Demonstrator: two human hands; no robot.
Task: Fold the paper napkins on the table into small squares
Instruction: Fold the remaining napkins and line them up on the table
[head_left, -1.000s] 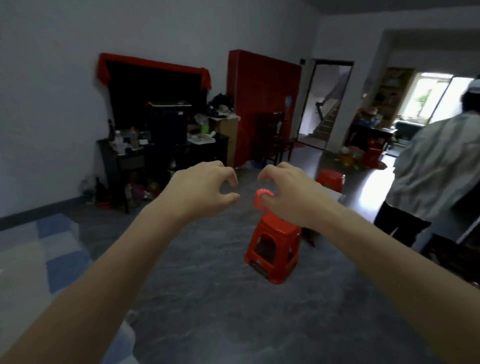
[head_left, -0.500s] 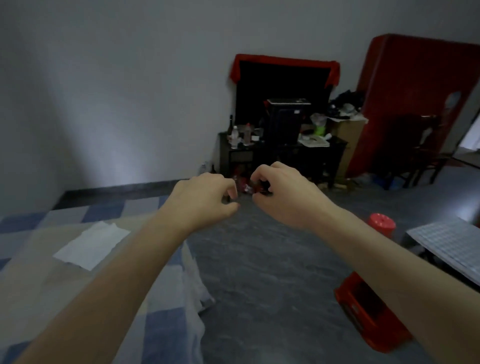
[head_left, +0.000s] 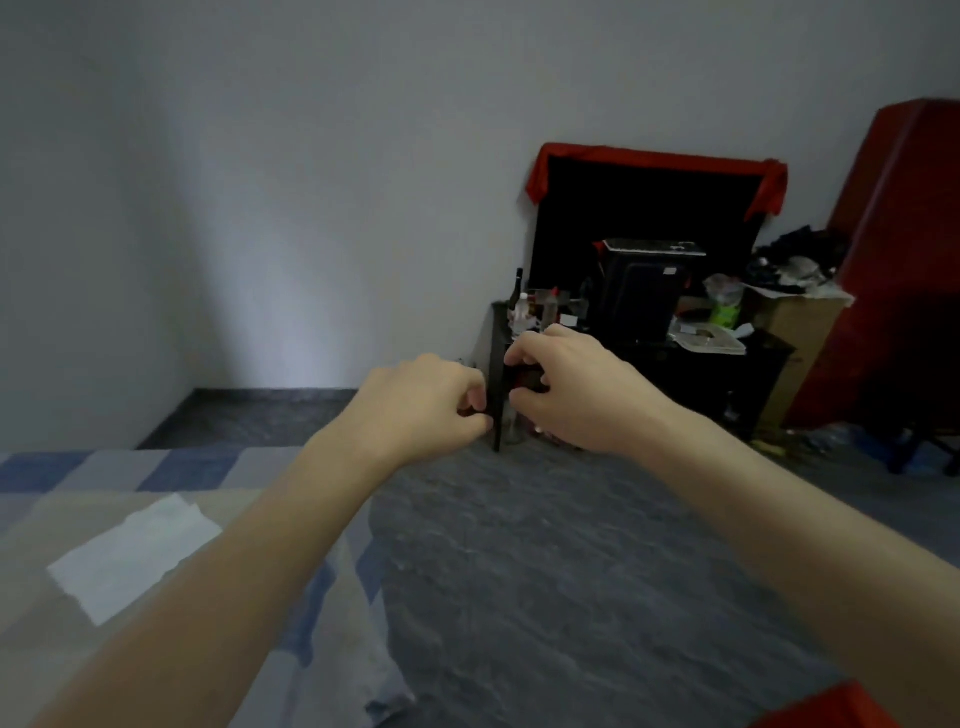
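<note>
- Near the left edge of the tabletop (head_left: 171, 467), which is covered by a blue, grey and beige checked cloth, one white rectangular paper napkin (head_left: 136, 558) lies flat and unfolded, partly overlapped in view by the left forearm.
- Left hand (head_left: 421, 402): held out in the air beyond the far edge of the tabletop, above the grey stone-patterned floor (head_left: 545, 571); fingers curled inward with thumb and fingertips drawn together; whether anything is pinched between them cannot be told. It is well apart from the napkin.
- Right hand (head_left: 566, 387): raised just beside the left hand, fingers likewise curled toward the thumb; a small dark shape sits between its thumb and fingers, but whether this is a held thing or the furniture behind cannot be told.
- The two hands face each other, fingertips near but apart.
- Background, against the grey wall: a low dark side table (head_left: 644, 364) crowded with bottles and a black box-shaped unit, a black panel draped along its top with red cloth (head_left: 654, 161), and a tall red cabinet (head_left: 904, 249) at the right edge.
- Lower right corner: part of a red object (head_left: 831, 709), cut off by the frame.
</note>
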